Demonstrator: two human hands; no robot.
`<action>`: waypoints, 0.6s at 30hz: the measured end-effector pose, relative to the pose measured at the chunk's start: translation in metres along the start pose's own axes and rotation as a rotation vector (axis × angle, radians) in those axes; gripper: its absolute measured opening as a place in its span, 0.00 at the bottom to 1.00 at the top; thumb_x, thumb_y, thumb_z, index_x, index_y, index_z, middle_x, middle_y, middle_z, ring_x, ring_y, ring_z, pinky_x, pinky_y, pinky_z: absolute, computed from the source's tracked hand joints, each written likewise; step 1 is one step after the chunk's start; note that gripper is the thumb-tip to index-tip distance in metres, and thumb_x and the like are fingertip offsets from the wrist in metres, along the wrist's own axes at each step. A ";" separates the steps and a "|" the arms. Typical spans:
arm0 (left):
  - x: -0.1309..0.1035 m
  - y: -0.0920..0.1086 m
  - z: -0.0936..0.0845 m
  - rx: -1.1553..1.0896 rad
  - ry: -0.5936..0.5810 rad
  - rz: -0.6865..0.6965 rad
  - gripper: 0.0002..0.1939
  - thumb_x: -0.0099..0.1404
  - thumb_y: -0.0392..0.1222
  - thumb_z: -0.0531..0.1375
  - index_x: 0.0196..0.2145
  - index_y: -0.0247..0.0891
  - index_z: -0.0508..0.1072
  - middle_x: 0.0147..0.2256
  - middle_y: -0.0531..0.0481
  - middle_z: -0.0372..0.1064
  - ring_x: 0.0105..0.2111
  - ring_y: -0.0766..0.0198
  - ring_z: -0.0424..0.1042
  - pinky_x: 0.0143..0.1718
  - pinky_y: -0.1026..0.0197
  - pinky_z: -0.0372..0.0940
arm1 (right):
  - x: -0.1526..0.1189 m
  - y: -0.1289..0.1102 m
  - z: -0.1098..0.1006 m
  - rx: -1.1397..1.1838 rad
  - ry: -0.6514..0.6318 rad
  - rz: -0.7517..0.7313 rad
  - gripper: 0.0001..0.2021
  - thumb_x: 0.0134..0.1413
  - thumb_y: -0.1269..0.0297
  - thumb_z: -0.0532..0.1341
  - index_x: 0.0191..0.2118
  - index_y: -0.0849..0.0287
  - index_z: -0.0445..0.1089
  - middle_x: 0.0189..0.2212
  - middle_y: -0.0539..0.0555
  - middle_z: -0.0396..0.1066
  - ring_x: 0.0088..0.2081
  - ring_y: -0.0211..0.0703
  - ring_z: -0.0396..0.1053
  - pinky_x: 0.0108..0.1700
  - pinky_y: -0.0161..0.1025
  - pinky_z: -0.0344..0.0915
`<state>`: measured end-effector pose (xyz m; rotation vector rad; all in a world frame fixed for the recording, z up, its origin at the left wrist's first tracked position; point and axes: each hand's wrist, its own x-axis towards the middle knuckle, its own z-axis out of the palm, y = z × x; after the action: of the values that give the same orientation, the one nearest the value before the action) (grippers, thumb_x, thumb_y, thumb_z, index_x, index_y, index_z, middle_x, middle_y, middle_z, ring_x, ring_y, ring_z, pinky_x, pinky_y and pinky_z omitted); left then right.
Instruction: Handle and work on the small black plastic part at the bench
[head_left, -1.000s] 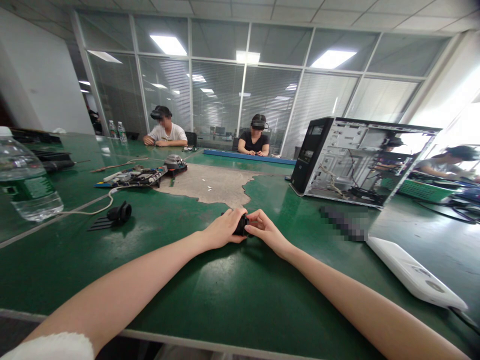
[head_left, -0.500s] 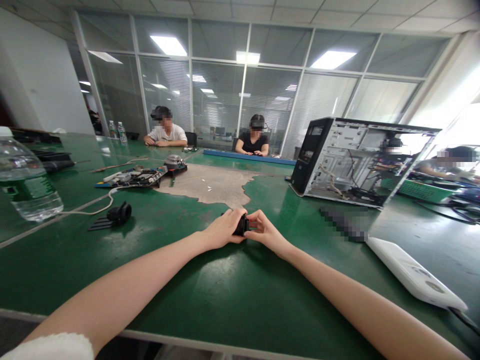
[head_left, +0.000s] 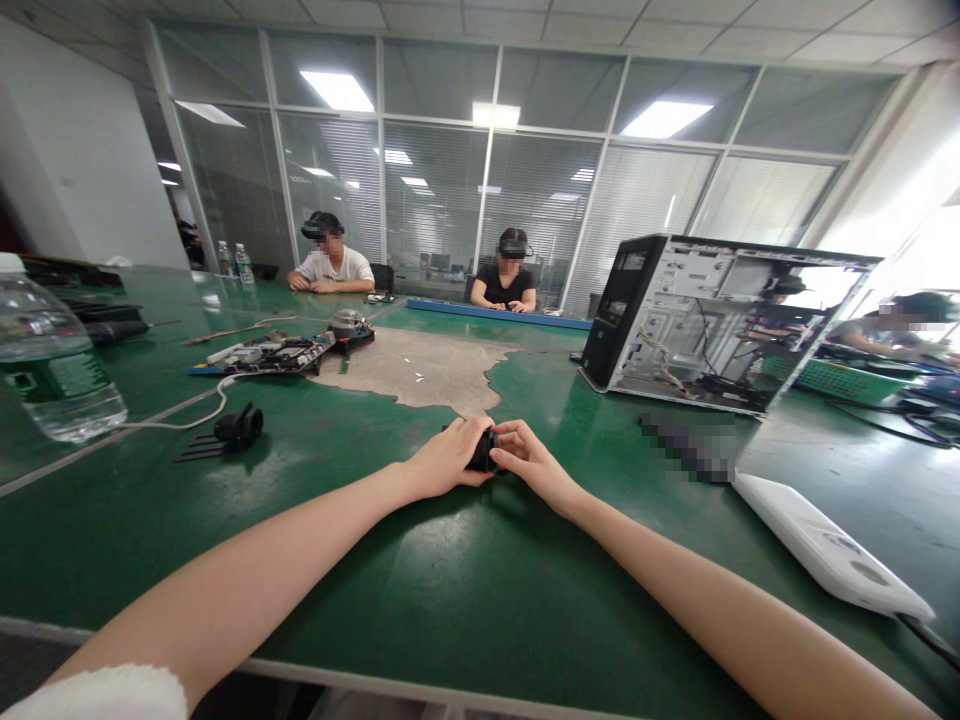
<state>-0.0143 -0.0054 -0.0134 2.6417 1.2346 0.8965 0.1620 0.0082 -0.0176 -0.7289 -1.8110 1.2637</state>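
Over the green table [head_left: 420, 610], my left hand [head_left: 453, 460] is wrapped round a small black part [head_left: 480, 455], gripping it from the left. Fingers and thumb of my right hand [head_left: 529, 460] close on the right end of the same part. Most of the part is hidden by the hands, so its exact kind does not show. Farther left lies a black round piece with flat prongs [head_left: 238, 428], touched by neither hand.
An open computer case [head_left: 712, 330] stands at right, with a white power bank-like device [head_left: 832, 545] nearer me. A circuit board [head_left: 270, 352] lies back left, a water bottle [head_left: 56, 365] at far left. Co-workers [head_left: 330, 265] sit across the table.
My right thumb and fingers have shifted slightly around the end of the black part. My left hand keeps its hold, and the other things stay in place.
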 end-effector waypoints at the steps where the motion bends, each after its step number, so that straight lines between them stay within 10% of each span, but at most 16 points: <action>1: 0.000 0.000 0.000 0.004 -0.003 -0.002 0.31 0.50 0.43 0.61 0.49 0.39 0.51 0.41 0.45 0.58 0.41 0.56 0.60 0.40 0.54 0.59 | 0.000 -0.001 0.000 0.001 -0.004 0.005 0.15 0.45 0.60 0.59 0.40 0.54 0.57 0.33 0.49 0.62 0.34 0.36 0.63 0.38 0.38 0.61; 18: 0.000 0.000 0.000 -0.012 0.012 0.010 0.31 0.50 0.43 0.61 0.49 0.39 0.52 0.42 0.45 0.58 0.41 0.56 0.60 0.40 0.54 0.59 | 0.001 -0.005 0.000 0.075 -0.012 -0.007 0.11 0.44 0.60 0.61 0.33 0.56 0.60 0.33 0.48 0.64 0.34 0.35 0.63 0.37 0.36 0.60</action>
<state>-0.0142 -0.0054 -0.0134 2.6400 1.2155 0.9194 0.1618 0.0076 -0.0125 -0.6739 -1.7641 1.3268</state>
